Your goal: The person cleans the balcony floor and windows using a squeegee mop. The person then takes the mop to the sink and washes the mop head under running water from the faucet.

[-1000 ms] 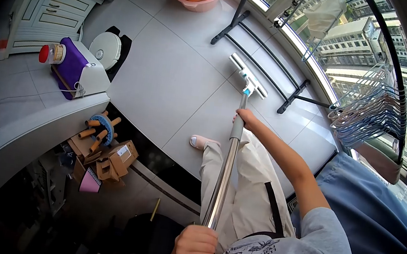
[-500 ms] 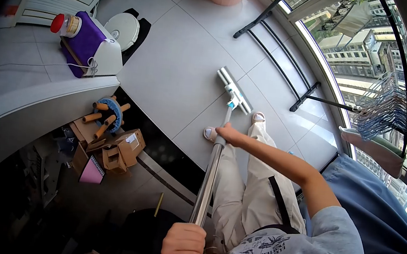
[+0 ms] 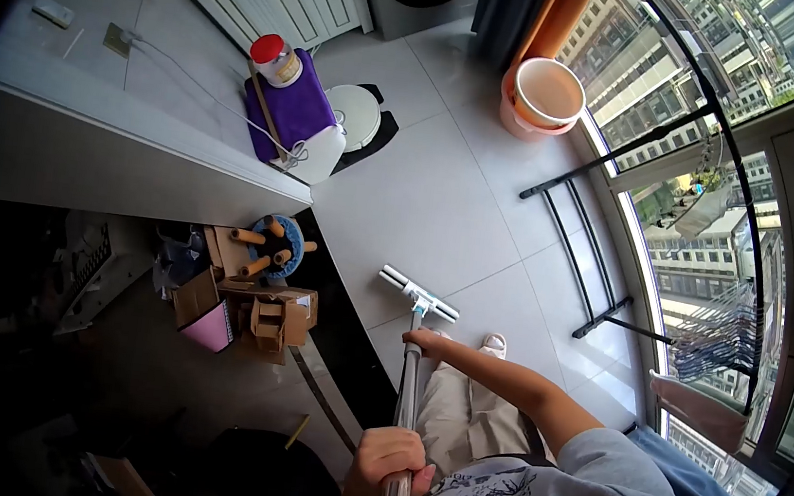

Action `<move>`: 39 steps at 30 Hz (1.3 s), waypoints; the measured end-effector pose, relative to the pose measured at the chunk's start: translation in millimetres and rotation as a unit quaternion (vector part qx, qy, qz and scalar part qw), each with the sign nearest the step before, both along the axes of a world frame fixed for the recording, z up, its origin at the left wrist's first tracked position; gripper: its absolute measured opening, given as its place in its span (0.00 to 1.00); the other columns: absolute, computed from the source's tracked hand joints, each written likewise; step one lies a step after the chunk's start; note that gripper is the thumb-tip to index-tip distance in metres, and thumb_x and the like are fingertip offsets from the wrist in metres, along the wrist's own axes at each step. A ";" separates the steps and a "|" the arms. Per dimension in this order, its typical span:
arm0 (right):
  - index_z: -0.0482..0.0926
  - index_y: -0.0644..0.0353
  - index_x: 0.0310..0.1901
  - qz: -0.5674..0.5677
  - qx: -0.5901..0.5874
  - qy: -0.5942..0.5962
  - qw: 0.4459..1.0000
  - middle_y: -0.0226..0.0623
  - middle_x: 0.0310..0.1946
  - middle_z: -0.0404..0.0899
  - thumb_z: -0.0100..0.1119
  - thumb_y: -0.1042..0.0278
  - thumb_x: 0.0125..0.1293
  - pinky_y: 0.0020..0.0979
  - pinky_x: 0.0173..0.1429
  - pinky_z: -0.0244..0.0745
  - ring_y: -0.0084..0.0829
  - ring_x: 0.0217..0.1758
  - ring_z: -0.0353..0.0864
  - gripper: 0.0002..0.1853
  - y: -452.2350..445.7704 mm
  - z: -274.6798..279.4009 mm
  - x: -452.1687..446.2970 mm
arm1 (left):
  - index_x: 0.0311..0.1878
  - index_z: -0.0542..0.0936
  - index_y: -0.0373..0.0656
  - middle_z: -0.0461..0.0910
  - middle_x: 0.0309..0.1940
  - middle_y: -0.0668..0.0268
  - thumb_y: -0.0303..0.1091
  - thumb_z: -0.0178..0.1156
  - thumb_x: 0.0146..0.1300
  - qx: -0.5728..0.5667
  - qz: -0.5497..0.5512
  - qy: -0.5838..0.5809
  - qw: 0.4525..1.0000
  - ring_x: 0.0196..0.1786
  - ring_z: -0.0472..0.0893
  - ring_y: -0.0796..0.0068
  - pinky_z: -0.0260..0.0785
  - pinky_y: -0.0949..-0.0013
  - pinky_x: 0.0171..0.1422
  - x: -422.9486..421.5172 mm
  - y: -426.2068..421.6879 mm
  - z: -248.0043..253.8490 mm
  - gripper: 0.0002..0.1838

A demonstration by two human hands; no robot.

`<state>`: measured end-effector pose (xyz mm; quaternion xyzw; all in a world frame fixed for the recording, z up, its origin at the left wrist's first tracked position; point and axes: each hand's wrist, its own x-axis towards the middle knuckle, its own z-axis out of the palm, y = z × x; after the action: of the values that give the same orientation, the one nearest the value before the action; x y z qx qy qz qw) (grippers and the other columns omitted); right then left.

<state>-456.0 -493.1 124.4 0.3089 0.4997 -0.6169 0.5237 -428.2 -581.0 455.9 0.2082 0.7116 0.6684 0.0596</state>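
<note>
My right hand (image 3: 423, 342) is closed round the grey lower sleeve of a mop's pole, just above the mop head. Nearer my body, my left hand (image 3: 390, 457) grips the shiny metal part of the mop (image 3: 407, 396), close to its open top end. The wide white mop head (image 3: 418, 294) lies on the grey tiled floor (image 3: 422, 202), in front of my feet.
A black drying rack (image 3: 577, 254) with hangers stands by the window at right. Nested basins (image 3: 543, 98) sit at the back. An upturned stool (image 3: 275, 246) and cardboard boxes (image 3: 281, 318) lie left, beyond a black floor strip. A white bin (image 3: 314, 155) has a purple cover.
The mop head has been drawn back closer to my feet, and both hands still hold the pole. My view has turned, bringing the washing machine and whole basins into sight.
</note>
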 end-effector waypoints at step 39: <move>0.56 0.62 0.30 -0.448 -0.146 -0.123 0.873 0.39 0.20 0.63 0.47 0.71 0.48 0.25 0.21 0.69 0.30 0.19 0.67 0.11 198.5 27.3 -752.0 | 0.10 0.63 0.40 0.65 0.10 0.66 0.19 0.51 0.33 0.116 -0.032 0.208 0.971 0.13 0.66 0.69 0.60 0.73 0.17 -666.5 129.5 56.3 0.08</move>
<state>-1208.0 -294.7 151.7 0.4932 0.1427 -0.8085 0.2876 -1094.7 -451.4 512.1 0.3709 0.6191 0.6861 -0.0924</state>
